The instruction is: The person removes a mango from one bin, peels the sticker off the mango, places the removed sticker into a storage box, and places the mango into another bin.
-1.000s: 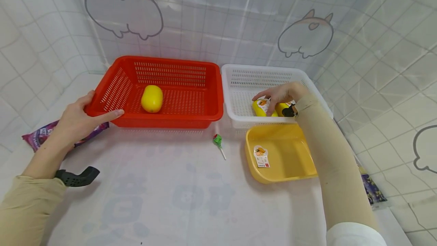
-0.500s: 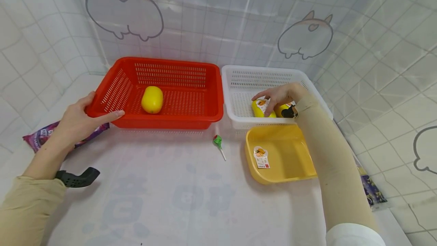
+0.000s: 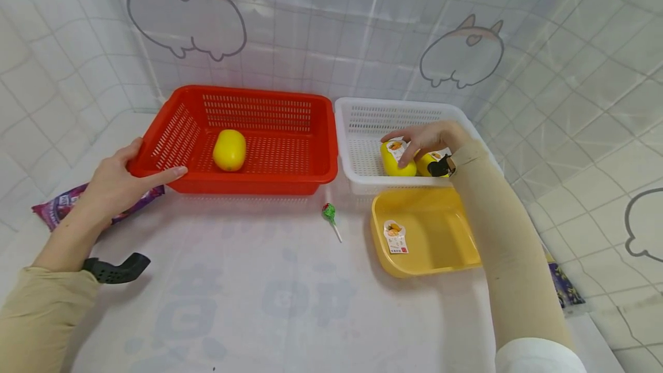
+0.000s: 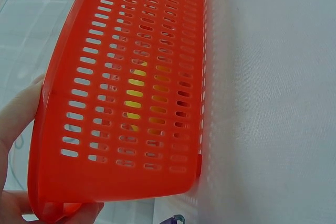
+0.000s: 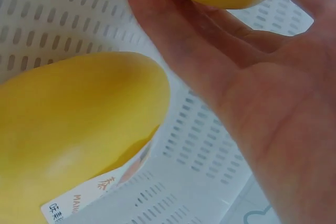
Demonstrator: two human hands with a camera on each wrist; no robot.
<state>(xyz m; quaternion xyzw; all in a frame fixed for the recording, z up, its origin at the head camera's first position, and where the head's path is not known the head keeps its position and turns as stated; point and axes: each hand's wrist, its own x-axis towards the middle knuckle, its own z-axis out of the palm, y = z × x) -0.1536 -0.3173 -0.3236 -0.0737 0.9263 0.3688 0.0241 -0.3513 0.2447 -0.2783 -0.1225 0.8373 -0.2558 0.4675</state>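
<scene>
My left hand [image 3: 114,180] grips the front left corner of a red plastic basket [image 3: 259,177], its thumb lying along the front rim. One yellow mango [image 3: 229,150] lies inside that basket; in the left wrist view it shows only through the slots. Over the white basket [image 3: 362,180], my right hand [image 3: 427,138] holds a labelled yellow mango [image 3: 397,163] between thumb and fingers. Beside it in the same basket lies a second labelled mango [image 5: 79,124], partly covered by the wrist in the head view. Some right fingers are hidden behind the held mango.
A yellow tub [image 3: 430,240] with a mango sticker stands before the white basket, partly behind my right forearm. A green lollipop [image 3: 330,212] lies on the table. Purple packets lie at the left [image 3: 64,206] and far right [image 3: 564,284]. Walls rise behind and at the right.
The right hand has lifted the held mango slightly, and more of it shows now. My left hand and the red basket have stayed in place.
</scene>
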